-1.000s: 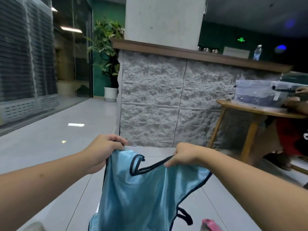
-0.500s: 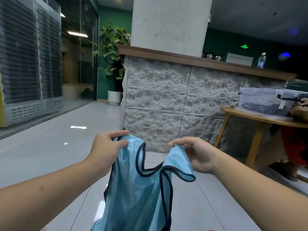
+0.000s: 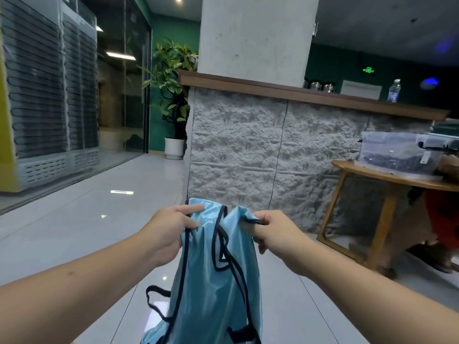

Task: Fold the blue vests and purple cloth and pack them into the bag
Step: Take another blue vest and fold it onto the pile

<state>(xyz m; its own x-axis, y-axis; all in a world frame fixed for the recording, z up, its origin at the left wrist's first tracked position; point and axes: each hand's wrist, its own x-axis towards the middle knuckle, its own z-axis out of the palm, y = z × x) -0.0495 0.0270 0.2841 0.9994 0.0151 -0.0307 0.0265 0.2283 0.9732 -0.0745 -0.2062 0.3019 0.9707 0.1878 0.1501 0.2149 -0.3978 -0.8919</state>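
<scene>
Writing: a green lit sign (image 3: 369,70) glows on the dark wall past the counter; its characters are too small to read. A white placard (image 3: 360,89) on the counter top shows no legible text.
Vest: a light blue vest (image 3: 213,274) with dark trim hangs in the air in front of the person, low in the middle of the view, above the tiled floor (image 3: 74,219).
Vest direction: shoulder straps up, body dropping straight down out of the bottom edge, so its long axis runs vertical. The two shoulder parts are drawn close together, the neck opening pinched narrow between them.
Left hand: the left hand (image 3: 171,232) pinches the left shoulder strap, thumb over the fabric.
Right hand: the right hand (image 3: 273,232) grips the right strap, fingers curled round the dark trim.
Ahead: a rough grey stone counter (image 3: 248,150) with a wooden top, and a concrete pillar (image 3: 255,36) rising from it.
Counter top: a water bottle (image 3: 394,90) and what look like metal canisters (image 3: 320,86).
Right side: a wooden table (image 3: 387,180) bearing a clear plastic box (image 3: 395,152) of dark contents; someone in red (image 3: 444,217) sits partly hidden behind it.
Left side: a potted plant (image 3: 171,95) in a white pot, and glass-fronted racks (image 3: 49,95).
</scene>
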